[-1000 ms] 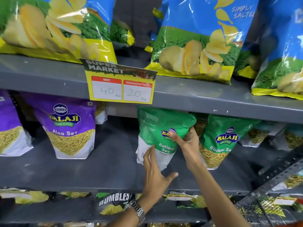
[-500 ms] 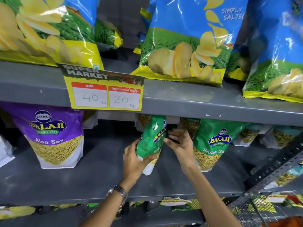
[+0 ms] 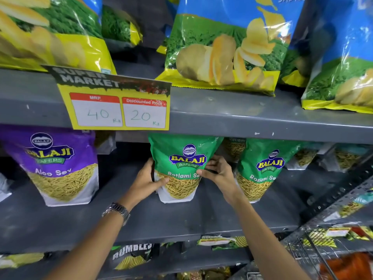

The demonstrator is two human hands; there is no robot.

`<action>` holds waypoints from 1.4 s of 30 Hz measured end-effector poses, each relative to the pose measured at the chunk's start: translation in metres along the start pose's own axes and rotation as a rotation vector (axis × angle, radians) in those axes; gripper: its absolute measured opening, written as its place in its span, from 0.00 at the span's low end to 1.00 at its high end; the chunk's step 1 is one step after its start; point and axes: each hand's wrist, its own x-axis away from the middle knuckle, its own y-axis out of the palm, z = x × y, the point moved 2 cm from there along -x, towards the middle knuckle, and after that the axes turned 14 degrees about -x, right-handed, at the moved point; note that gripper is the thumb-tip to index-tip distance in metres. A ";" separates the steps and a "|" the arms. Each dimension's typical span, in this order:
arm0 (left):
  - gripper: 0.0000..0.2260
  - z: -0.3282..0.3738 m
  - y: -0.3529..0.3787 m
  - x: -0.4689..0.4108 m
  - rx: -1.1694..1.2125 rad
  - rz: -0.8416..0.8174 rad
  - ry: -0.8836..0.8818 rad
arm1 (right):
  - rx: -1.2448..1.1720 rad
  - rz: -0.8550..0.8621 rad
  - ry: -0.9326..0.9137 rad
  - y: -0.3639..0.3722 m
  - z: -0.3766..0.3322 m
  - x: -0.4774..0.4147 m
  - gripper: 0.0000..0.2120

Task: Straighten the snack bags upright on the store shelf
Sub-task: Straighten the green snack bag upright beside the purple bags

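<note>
We have the green glossy plastic pouch of Ratlami Sev [image 3: 182,168] standing upright on the grey metal middle shelf [image 3: 181,217], facing us, between the purple Aloo Sev pouch [image 3: 58,166] well to its left and a second green Ratlami Sev pouch [image 3: 262,170] just beside it on the right. We judge it light and soft: a thin film bag whose loose contents shift, slick on the face and easy to crumple, with a flat white base that lets it stand. The side edges at mid-height are the sensible place to hold, low enough to steer the base.

Our left hand [image 3: 145,178] wraps the pouch's left edge, thumb laid across the front, fingers behind. Our right hand [image 3: 219,171] pinches the right edge, thumb on the front. Both grips are closed on the pouch, though how firmly the hidden fingers press we cannot tell. A light squeeze should suffice; harder would dent the film.
</note>
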 end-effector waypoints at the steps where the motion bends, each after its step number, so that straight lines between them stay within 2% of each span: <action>1: 0.33 -0.002 0.003 0.005 0.029 -0.013 -0.026 | -0.012 0.022 -0.017 0.001 0.003 0.002 0.26; 3: 0.36 -0.002 0.013 0.012 0.084 -0.009 -0.082 | -0.043 0.046 -0.030 0.003 0.006 0.005 0.27; 8: 0.35 0.011 0.023 0.008 0.181 0.197 -0.116 | -0.157 0.045 -0.020 0.009 0.004 -0.004 0.24; 17: 0.25 0.007 0.020 0.007 0.201 0.139 -0.080 | -0.222 0.086 -0.036 0.008 0.018 -0.001 0.23; 21: 0.30 0.011 0.026 0.016 0.246 0.177 -0.034 | -0.198 0.119 -0.069 0.011 0.016 0.009 0.24; 24: 0.34 0.016 0.035 0.044 0.061 0.515 0.060 | -0.212 0.345 -0.242 -0.002 0.014 0.029 0.20; 26: 0.26 0.023 0.049 0.067 -0.018 0.712 0.216 | -0.247 0.611 -0.438 -0.025 0.007 0.043 0.13; 27: 0.22 0.029 0.060 0.075 -0.032 0.717 0.310 | -0.237 0.743 -0.523 -0.041 0.001 0.048 0.12; 28: 0.18 0.036 0.072 0.079 -0.031 0.658 0.395 | -0.210 0.856 -0.581 -0.058 -0.005 0.050 0.13; 30: 0.16 0.053 0.097 0.075 -0.032 0.416 0.471 | -0.163 1.008 -0.598 -0.093 -0.016 0.048 0.13; 32: 0.15 0.072 0.123 0.057 -0.018 0.149 0.379 | -0.163 1.025 -0.501 -0.127 -0.023 0.039 0.08; 34: 0.18 0.085 0.145 0.033 0.055 -0.082 0.157 | -0.190 0.884 -0.297 -0.155 -0.022 0.026 0.10; 37: 0.27 0.099 0.165 -0.007 0.103 -0.230 -0.096 | -0.137 0.650 -0.041 -0.178 -0.023 0.011 0.20; 40: 0.28 0.113 0.178 -0.028 0.136 -0.339 -0.154 | -0.113 0.528 0.040 -0.181 -0.027 0.004 0.16; 42: 0.27 0.119 0.186 -0.032 0.178 -0.414 -0.147 | -0.081 0.523 0.043 -0.181 -0.028 0.005 0.16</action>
